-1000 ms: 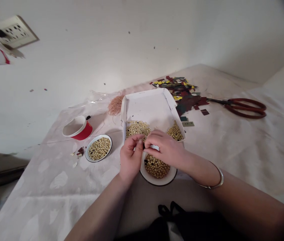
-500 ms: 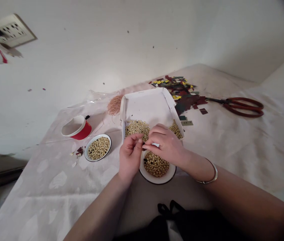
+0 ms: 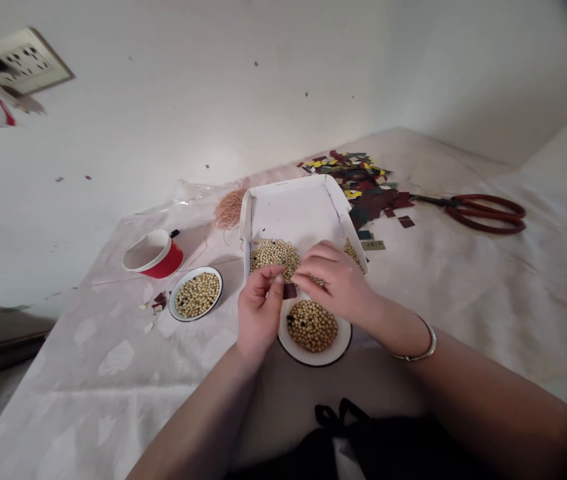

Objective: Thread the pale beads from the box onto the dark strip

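Note:
My left hand (image 3: 262, 307) is closed in a pinch, with a small dark red square piece (image 3: 289, 291) sticking out beside its thumb and fingertips. Just to the right, my right hand (image 3: 331, 277) has its thumb and bent fingers together at the tips; anything between them is too small to make out. Both hands hover over the near edge of a white box tray (image 3: 293, 207) with pale round beads (image 3: 273, 259) along its near side. Below my fingers stands a white dark-rimmed bowl (image 3: 319, 360) of similar beads with a few black bits.
Left are a second bead bowl (image 3: 196, 316) and a red and white paper cup (image 3: 163, 260). Behind them lies a pinkish bundle of threads (image 3: 229, 209). Cut colour pieces (image 3: 358, 175) and red-handled scissors (image 3: 486, 213) lie right of the tray, near the wall.
My right hand has shifted slightly right, away from the left fingertips. The dark red piece now shows between the hands. My left hand has hardly moved.

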Demonstrator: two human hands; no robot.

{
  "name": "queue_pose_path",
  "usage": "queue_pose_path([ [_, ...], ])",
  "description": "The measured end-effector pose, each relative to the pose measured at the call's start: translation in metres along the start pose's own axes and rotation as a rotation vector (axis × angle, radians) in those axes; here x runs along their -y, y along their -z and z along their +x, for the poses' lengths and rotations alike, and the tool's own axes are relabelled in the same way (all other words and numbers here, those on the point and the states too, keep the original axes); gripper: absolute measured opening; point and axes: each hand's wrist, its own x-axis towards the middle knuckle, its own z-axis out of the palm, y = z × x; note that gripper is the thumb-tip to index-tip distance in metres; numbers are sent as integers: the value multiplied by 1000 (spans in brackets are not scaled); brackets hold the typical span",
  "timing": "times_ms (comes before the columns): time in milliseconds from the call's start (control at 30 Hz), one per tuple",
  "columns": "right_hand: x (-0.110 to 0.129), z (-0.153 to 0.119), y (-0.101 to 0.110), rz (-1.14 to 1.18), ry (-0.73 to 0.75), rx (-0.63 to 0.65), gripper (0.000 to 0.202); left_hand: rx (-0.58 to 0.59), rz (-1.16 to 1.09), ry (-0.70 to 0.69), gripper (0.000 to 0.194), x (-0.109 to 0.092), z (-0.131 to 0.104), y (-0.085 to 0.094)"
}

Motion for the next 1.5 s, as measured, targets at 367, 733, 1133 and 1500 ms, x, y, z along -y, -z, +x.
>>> queue_pose_path([
  [367, -41, -10, -7, -498, -304, 286, 9, 19, 31, 56, 20, 1, -2, -3],
  [733, -42, -8, -2, -403, -341, 337, 16, 14, 67, 42, 19, 0, -2, -3],
  [1133, 8, 3, -1, 83, 66, 144, 18, -37, 115, -44, 16, -2, 1, 0],
  [1500, 9, 1, -6, -93, 146, 132, 21, -38, 95, -35, 16, -4, 1, 0],
])
